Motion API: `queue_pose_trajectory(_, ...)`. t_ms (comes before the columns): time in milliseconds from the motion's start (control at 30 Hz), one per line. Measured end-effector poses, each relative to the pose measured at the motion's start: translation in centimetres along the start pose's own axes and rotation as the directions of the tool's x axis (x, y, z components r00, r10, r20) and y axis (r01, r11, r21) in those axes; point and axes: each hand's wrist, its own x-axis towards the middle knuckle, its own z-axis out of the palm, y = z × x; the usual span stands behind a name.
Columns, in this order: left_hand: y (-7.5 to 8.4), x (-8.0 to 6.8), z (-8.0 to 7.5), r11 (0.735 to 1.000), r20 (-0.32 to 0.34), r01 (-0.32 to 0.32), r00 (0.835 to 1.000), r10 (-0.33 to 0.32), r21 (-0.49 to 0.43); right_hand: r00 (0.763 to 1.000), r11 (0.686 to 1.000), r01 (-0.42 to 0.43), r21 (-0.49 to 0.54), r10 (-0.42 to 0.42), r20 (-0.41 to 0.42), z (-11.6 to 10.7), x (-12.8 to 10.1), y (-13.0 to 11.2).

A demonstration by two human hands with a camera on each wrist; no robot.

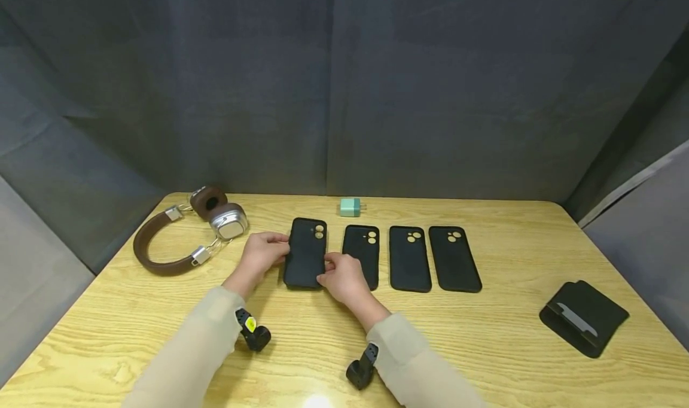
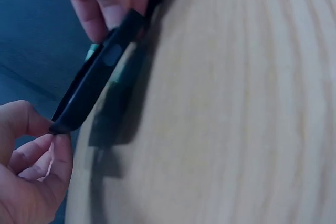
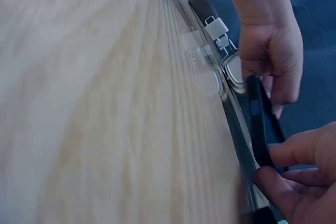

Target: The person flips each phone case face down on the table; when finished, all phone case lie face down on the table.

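Head view, left hand (image 1: 262, 253) and right hand (image 1: 340, 278) pinching phone case (image 1: 305, 253) edges

We can't see the near-right edge of the black matte phone case (image 1: 305, 252) in the head view; our right hand (image 1: 343, 279) covers it, plus the lower-left corner of the second black case (image 1: 361, 256) beside it. Our left hand (image 1: 262, 253) hides part of the held case's left edge. Both beige sleeves run off the bottom edge.

Left wrist view: heavily blurred, case (image 2: 100, 77) cut off at the top, both hands only partly in frame. Right wrist view: wood-grain table (image 3: 105, 119) is a smear, brown headphones (image 3: 212, 22) barely readable, case (image 3: 261, 124) seen edge-on only, its back out of sight.
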Motion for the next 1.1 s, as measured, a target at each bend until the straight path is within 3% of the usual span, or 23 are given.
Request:
queue_pose_trajectory(200,1.2,-0.5,-0.9,0.999,-0.003,-0.006,1.000,0.006,-0.042,0.999,0.996,0.008,0.088,-0.004,-0.044,1.1,0.1,-0.2)
queue_pose_trajectory(500,2.0,-0.9,-1.1,0.999,-0.012,-0.049,0.999,0.049,-0.009,0.993,0.985,0.045,0.169,-0.026,-0.115,2.5,0.5,0.1)
queue_pose_trajectory(733,2.5,-1.0,-0.7,0.998,-0.031,-0.069,0.997,0.069,-0.003,0.991,0.985,0.075,0.154,-0.056,-0.122,3.5,0.8,0.5)
queue_pose_trajectory(1100,3.6,-1.1,0.1,0.998,-0.028,-0.052,0.998,0.053,0.037,0.990,0.991,0.107,0.078,-0.099,-0.099,3.2,1.1,0.0)
